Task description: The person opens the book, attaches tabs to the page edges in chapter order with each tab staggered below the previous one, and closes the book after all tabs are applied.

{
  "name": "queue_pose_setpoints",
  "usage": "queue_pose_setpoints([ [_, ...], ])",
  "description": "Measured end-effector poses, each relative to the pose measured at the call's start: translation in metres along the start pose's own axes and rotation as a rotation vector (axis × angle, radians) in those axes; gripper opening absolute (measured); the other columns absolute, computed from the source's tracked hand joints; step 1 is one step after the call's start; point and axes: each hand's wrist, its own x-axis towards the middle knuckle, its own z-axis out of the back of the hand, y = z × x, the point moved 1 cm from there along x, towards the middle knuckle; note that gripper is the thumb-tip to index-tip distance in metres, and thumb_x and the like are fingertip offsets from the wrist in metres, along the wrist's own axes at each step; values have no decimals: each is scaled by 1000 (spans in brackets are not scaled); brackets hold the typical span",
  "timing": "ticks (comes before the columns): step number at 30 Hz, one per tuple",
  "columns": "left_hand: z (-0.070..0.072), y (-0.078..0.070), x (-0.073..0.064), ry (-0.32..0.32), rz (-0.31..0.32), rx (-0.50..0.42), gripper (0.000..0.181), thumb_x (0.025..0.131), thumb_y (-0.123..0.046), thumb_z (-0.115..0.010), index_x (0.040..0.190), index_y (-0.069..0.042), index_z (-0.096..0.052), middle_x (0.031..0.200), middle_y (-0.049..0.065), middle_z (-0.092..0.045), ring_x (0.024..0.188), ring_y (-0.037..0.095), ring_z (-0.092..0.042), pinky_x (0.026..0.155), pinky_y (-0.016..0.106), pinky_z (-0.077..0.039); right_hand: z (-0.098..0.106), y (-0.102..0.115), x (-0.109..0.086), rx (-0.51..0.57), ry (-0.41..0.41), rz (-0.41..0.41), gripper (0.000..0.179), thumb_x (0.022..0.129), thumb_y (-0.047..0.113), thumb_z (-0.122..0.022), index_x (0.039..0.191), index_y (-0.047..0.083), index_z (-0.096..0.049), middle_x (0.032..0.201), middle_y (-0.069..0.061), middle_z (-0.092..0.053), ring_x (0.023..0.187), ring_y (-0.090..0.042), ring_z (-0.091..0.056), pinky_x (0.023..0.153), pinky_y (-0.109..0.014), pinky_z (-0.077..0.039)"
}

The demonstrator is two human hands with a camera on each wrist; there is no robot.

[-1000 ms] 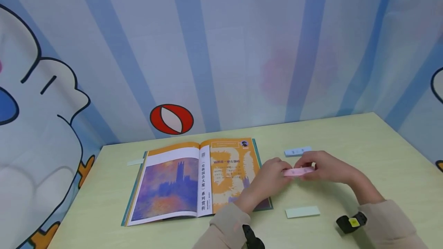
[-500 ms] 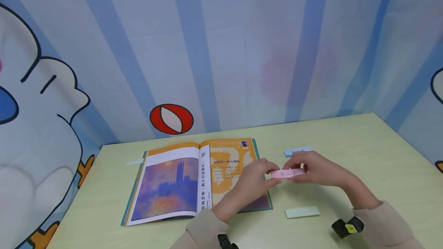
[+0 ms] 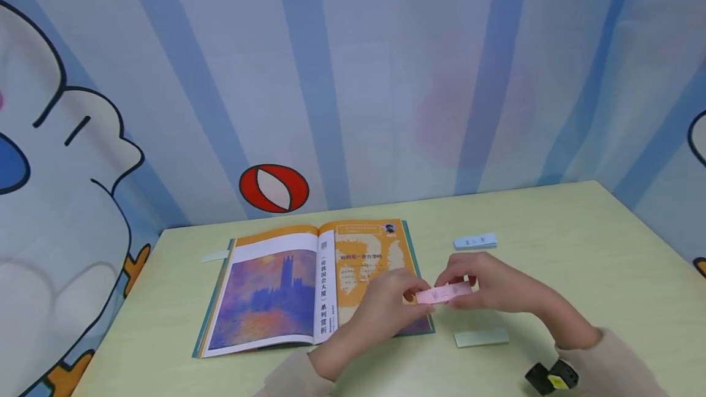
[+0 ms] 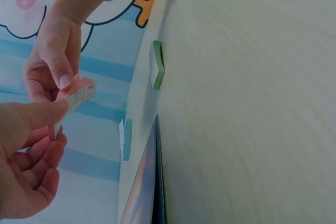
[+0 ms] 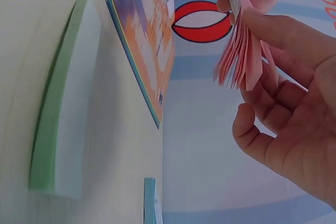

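Observation:
Between my two hands, above the table, is a pad of pink sticky notes (image 3: 444, 293) with writing on its top sheet. My left hand (image 3: 380, 302) pinches its left end between thumb and fingers, overlapping the book's right page in the head view. The right end is pinched by my right hand (image 3: 493, 283). Loose sheets of the pink pad (image 5: 244, 51) fan apart in the right wrist view. A green sticky-note pad (image 3: 482, 338) lies nearer me on the table, and a blue one (image 3: 475, 241) with handwriting lies farther back.
An open book (image 3: 265, 299) with a painting on its left page lies left of my hands. A pale paper tab (image 3: 215, 257) sticks out at its left edge. The table (image 3: 601, 244) ends at a blue striped backdrop (image 3: 386, 90).
Both hands have moved left and a little toward me with the pink sticky-note pad between them. The pad's written face now shows more, and the blue pad is fully uncovered.

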Motion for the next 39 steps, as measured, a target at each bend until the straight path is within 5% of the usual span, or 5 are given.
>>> queue_pose_setpoints([
  [13,8,0,-38,-12,49,21,22,73,-16,-80,94,-11,-74,74,-10,-58,64,-1,-45,57,11,-40,-23,19,2,78,57,-71,18,81,19,-73,99,22,-71,92,11,-59,82,-9,-53,67,-26,-47],
  [21,11,-2,-47,5,112,-6,22,75,-15,-78,96,-13,-74,73,-12,-54,64,-1,-47,57,12,-44,-32,25,-2,106,-29,-65,10,82,18,-73,92,18,-73,80,11,-56,72,-7,-51,62,-24,-45],
  [24,12,-2,-49,-8,104,-3,21,74,-15,-79,95,-12,-74,74,-11,-56,65,-1,-48,58,12,-44,-36,27,-3,183,-84,-143,11,82,15,-72,92,11,-73,78,7,-58,68,-8,-51,60,-22,-46],
  [31,12,-1,-50,-32,107,12,23,74,-14,-79,95,-9,-74,76,-8,-58,66,0,-50,59,11,-44,-41,28,-4,439,-175,-472,18,81,12,-72,94,-1,-71,83,-7,-65,68,-17,-54,59,-23,-49],
  [39,11,1,-50,-42,97,38,22,73,-15,-79,94,-9,-74,75,-9,-57,64,-1,-46,57,12,-42,-49,27,-4,403,-226,-477,10,79,7,-72,86,0,-71,79,-6,-67,66,-15,-56,59,-24,-51],
])
